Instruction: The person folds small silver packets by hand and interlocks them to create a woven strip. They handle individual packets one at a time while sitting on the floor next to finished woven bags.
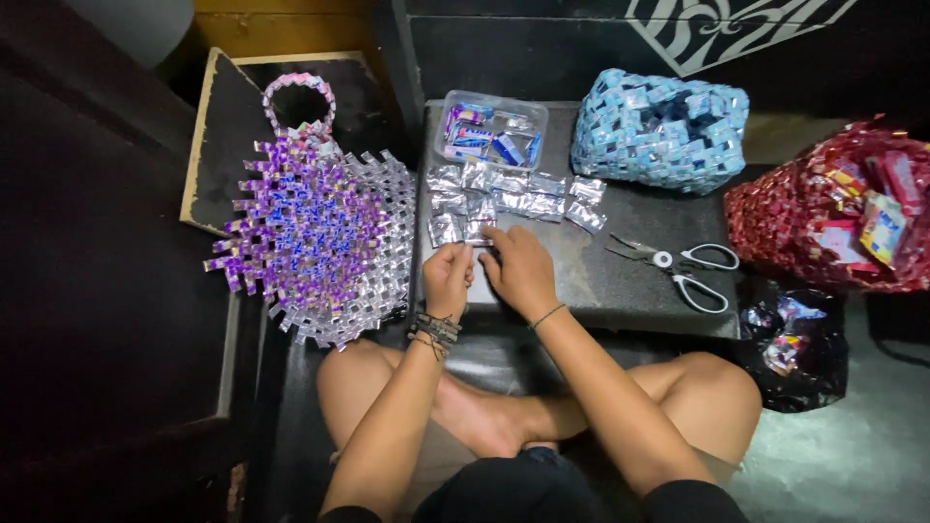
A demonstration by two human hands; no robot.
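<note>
Partly hidden: folded wrapper between hands

We see silver foil wrappers in rows mid-table, blue-and-purple sachets in a clear tray at its far edge, and colourful packets in the red basket beside its right edge.

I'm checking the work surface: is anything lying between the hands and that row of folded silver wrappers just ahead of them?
Nothing visible does. The left hand and right hand sit together at the near edge of the folded silver wrappers, pinching one small piece. The scissors lie off to the right, the purple woven piece to the left.
</note>
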